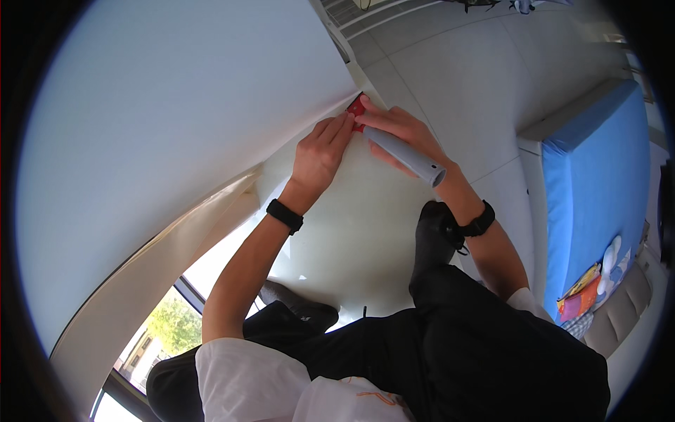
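A hand tool with a grey tubular handle (415,163) and a red head (357,107) is held low, its head against the bottom edge of the large pale wall (190,91). My right hand (404,130) is closed around the tool near the head, with the index finger stretched toward the red part and other fingers under the handle. From the other side, my left hand (322,151) presses its fingers together on the red head. The handle's end, with a small hole, points back toward me. My fingers partly hide the head, so its exact kind does not show.
Pale tiles cover the floor (337,246), where my feet in dark socks rest. A bed with a blue mattress (598,176) stands at the right. White metal rack bars (351,17) rise at the top, and a window (169,323) lies at the lower left.
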A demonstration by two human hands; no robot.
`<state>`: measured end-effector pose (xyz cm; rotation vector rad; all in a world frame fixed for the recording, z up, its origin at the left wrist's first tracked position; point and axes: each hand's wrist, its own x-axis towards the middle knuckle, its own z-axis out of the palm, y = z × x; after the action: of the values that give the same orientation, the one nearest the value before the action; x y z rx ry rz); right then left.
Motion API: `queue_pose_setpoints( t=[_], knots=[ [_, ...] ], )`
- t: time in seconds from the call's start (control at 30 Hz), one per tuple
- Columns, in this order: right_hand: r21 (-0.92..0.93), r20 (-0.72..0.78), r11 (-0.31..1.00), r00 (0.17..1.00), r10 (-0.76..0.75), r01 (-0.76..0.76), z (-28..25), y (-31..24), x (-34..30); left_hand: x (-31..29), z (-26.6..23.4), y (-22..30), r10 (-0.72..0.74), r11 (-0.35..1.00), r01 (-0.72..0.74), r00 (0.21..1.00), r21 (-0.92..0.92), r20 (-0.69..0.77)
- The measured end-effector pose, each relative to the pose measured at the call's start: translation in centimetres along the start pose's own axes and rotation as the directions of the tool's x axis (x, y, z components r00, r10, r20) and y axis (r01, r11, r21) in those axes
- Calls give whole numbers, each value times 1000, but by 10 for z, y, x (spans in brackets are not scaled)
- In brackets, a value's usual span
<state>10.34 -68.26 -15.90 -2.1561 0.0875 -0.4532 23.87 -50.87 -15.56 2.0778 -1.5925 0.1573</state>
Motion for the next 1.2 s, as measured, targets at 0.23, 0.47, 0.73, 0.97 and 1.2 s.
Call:
queue_pose_setpoints(
  t=[0.23, 0.47, 0.73, 0.97, 1.2],
  knots=[
    [-7, 15, 1000, 1000, -6, 6, -1, 6, -1, 3, 2, -1, -4, 1000, 4, 999, 19, 46],
    [61, 38, 998, 999, 0, -2, -6, 6, -2, 4, -3, 2, -2, 1000, 1, 999, 18, 35],
    [116, 67, 993, 998, 9, -16, -8, 8, -7, 3, 1, 8, 0, 1000, 0, 1000, 12, 28],
    [125, 54, 992, 998, -26, 19, -6, 20, -7, 3, 4, 10, -21, 999, 22, 999, -24, 47],
    [120, 28, 990, 996, -80, 76, -5, 13, -23, -3, -8, 12, -31, 991, 63, 969, -120, 247]
  ],
)
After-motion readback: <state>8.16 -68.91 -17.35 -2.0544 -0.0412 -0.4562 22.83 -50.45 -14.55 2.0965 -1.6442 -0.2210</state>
